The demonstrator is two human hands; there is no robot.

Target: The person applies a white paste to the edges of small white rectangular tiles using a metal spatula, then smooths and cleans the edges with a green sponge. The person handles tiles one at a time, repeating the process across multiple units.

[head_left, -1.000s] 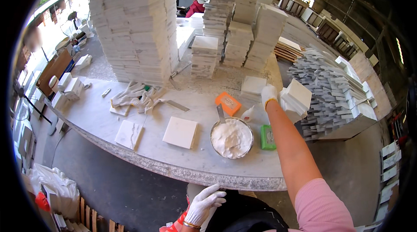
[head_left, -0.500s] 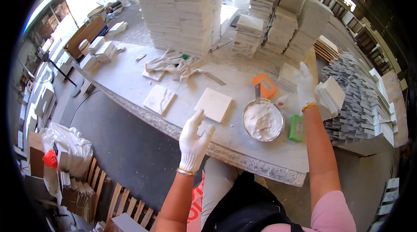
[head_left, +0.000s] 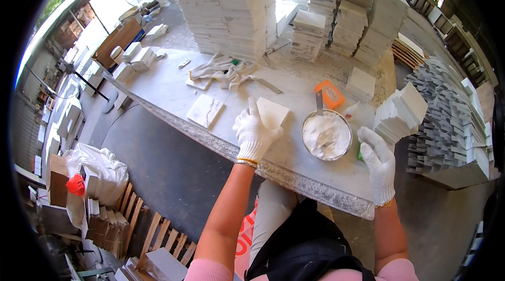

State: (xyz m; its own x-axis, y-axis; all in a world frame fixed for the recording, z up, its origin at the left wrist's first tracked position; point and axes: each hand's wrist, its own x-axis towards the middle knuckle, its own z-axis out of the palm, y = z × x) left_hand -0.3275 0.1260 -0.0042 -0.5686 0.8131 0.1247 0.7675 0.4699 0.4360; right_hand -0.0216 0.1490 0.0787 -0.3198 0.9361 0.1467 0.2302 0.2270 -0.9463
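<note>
My left hand (head_left: pixel 254 132), in a white knit glove, lies over the left side of a square white tile (head_left: pixel 275 112) on the bench. Its index finger points away and its thumb sticks out to the right, so the hand is open. Right of that tile stands a metal bowl (head_left: pixel 336 156) of white paste (head_left: pixel 327 133), a scraper (head_left: pixel 319 102) stuck in it. My right hand (head_left: pixel 377 162), gloved too, hovers open near the bench's right edge. It hides most of a green box (head_left: pixel 360 153). Another tile with grey veins (head_left: pixel 205 111) lies to the left.
An orange box (head_left: pixel 330 94) lies behind the bowl. Loose gloves (head_left: pixel 223 72) and a flat blade (head_left: pixel 269 85) are farther back. Tall tile stacks (head_left: pixel 221 12) line the bench's far side. A leaning tile stack (head_left: pixel 401 112) stands at the right, near many grey strips (head_left: pixel 447 118).
My left hand has moved forward onto the white tile. My right hand has come back toward me from beside the right-hand tile stack. The whole view has shifted slightly.
</note>
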